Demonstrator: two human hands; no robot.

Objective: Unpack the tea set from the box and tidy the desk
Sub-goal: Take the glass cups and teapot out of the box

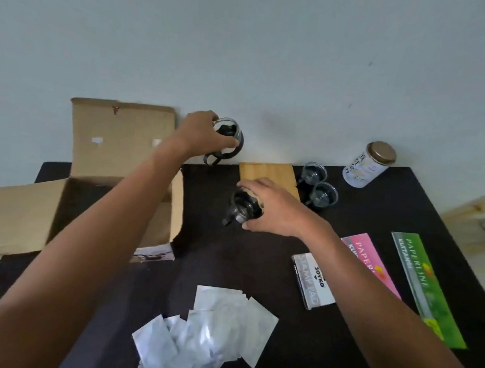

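Observation:
An open cardboard box (99, 149) stands at the left of the dark desk (228, 270), its flaps folded out. My left hand (201, 134) holds a glass cup with a black handle (230, 142) above the desk's far edge, right of the box. My right hand (274, 209) grips a second glass cup (243, 210) low over the desk, in front of a small wooden board (268, 172). Two more glass cups (318, 187) stand side by side right of the board.
A lidded glass jar (367, 164) stands at the far right. A stamp pad box (312, 279), a pink paper pack (371, 260) and a green paper pack (427, 288) lie on the right. Several white sachets (209, 329) are scattered near the front edge. The wall is close behind.

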